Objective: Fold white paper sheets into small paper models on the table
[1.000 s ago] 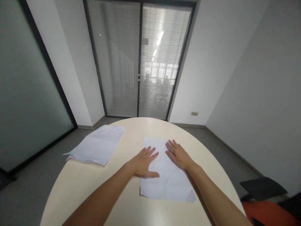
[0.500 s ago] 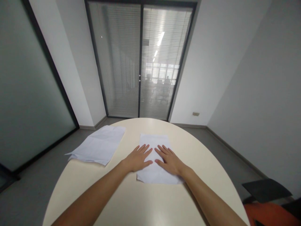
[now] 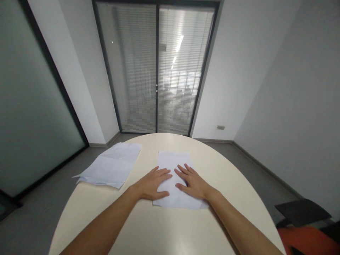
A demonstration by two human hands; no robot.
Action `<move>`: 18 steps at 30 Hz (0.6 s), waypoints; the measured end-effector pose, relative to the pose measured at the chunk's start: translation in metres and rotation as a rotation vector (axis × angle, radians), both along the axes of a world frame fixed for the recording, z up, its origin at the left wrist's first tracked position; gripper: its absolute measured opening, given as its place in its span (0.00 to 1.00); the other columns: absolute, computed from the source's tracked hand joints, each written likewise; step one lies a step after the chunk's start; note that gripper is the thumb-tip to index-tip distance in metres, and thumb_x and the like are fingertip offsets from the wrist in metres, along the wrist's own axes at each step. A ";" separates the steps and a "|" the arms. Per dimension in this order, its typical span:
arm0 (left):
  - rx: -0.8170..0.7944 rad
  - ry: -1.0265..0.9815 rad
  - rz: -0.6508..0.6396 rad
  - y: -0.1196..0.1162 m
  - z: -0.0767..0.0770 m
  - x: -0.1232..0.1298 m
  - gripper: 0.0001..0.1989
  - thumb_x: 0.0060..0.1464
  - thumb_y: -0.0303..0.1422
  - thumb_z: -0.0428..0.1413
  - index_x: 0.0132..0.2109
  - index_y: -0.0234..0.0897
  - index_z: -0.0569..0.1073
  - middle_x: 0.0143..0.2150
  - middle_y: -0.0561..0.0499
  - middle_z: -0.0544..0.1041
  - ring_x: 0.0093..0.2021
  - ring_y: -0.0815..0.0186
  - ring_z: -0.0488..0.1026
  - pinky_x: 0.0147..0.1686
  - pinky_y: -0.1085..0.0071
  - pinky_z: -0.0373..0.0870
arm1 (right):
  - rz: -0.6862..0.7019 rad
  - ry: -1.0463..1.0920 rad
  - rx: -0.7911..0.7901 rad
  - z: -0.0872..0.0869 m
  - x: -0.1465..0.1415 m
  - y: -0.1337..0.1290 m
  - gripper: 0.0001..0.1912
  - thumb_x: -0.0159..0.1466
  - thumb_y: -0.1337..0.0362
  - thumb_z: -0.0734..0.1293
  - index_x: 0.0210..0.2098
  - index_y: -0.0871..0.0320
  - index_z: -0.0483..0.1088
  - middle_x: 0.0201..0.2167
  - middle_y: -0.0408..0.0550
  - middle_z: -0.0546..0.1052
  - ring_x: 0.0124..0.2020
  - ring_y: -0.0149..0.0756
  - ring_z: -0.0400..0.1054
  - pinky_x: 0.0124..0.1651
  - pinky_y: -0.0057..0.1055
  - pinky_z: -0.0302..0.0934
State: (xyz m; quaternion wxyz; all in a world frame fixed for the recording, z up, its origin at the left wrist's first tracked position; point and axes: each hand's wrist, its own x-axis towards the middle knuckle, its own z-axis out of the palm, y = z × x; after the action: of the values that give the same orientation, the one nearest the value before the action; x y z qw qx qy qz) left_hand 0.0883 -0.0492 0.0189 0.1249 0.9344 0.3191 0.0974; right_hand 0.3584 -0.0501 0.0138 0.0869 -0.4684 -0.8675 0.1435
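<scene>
A white sheet of paper (image 3: 174,161) lies on the pale round table (image 3: 148,230) in front of me. My left hand (image 3: 152,184) rests palm down over its left edge, fingers pointing right and thumb out towards the near side. On the right part of the sheet, my right hand (image 3: 192,182) lies flat with its fingers spread. Neither hand grips anything. The palms and part of the paper's side edges are hidden under the hands.
To the left, a loose stack of white paper sheets (image 3: 111,166) overhangs the table's edge. A chair with an orange seat (image 3: 308,241) and a black back (image 3: 302,212) stands at the lower right. Beyond the table is a glass door (image 3: 174,117) with blinds.
My left hand has slid slightly nearer and to the left, its fingers now closer together. The paper's near left corner lies flatter. My right hand has barely moved.
</scene>
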 end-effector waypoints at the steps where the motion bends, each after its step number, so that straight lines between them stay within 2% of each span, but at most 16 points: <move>1: -0.020 0.007 -0.023 -0.001 0.001 0.000 0.41 0.56 0.57 0.55 0.70 0.44 0.57 0.73 0.44 0.54 0.73 0.50 0.49 0.71 0.50 0.40 | -0.006 0.000 0.005 0.000 -0.001 0.000 0.40 0.67 0.38 0.58 0.71 0.51 0.52 0.73 0.50 0.49 0.73 0.57 0.36 0.72 0.55 0.37; 3: -0.049 0.038 -0.037 -0.003 0.002 0.002 0.48 0.50 0.62 0.56 0.71 0.45 0.56 0.74 0.43 0.51 0.73 0.46 0.44 0.70 0.47 0.41 | -0.007 0.004 0.021 0.000 -0.001 0.001 0.39 0.67 0.39 0.58 0.71 0.51 0.54 0.72 0.51 0.51 0.73 0.56 0.38 0.72 0.55 0.38; 5: -0.054 0.068 -0.019 -0.003 0.002 0.003 0.50 0.48 0.65 0.56 0.71 0.45 0.56 0.75 0.42 0.48 0.74 0.44 0.41 0.70 0.46 0.41 | -0.006 0.020 0.045 0.000 0.000 0.002 0.37 0.68 0.40 0.58 0.70 0.52 0.56 0.72 0.51 0.52 0.73 0.55 0.41 0.71 0.54 0.40; 11: -0.044 0.072 0.082 -0.001 -0.005 0.003 0.40 0.59 0.60 0.49 0.71 0.47 0.55 0.75 0.45 0.46 0.74 0.47 0.39 0.70 0.46 0.42 | -0.001 0.060 0.101 0.000 0.007 0.007 0.35 0.69 0.42 0.57 0.68 0.55 0.61 0.70 0.54 0.57 0.71 0.54 0.48 0.71 0.53 0.45; 18: 0.000 0.030 0.147 0.004 -0.010 0.001 0.36 0.60 0.58 0.48 0.69 0.47 0.59 0.74 0.46 0.52 0.73 0.48 0.46 0.69 0.48 0.45 | 0.086 0.106 0.070 0.005 0.017 0.006 0.35 0.67 0.41 0.60 0.66 0.56 0.63 0.68 0.56 0.61 0.71 0.54 0.49 0.71 0.54 0.44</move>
State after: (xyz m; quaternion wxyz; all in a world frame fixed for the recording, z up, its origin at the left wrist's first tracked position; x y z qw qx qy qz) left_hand 0.0897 -0.0454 0.0087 0.1125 0.9099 0.3886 0.0923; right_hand 0.3753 -0.0438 0.0190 0.1429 -0.4190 -0.8855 0.1413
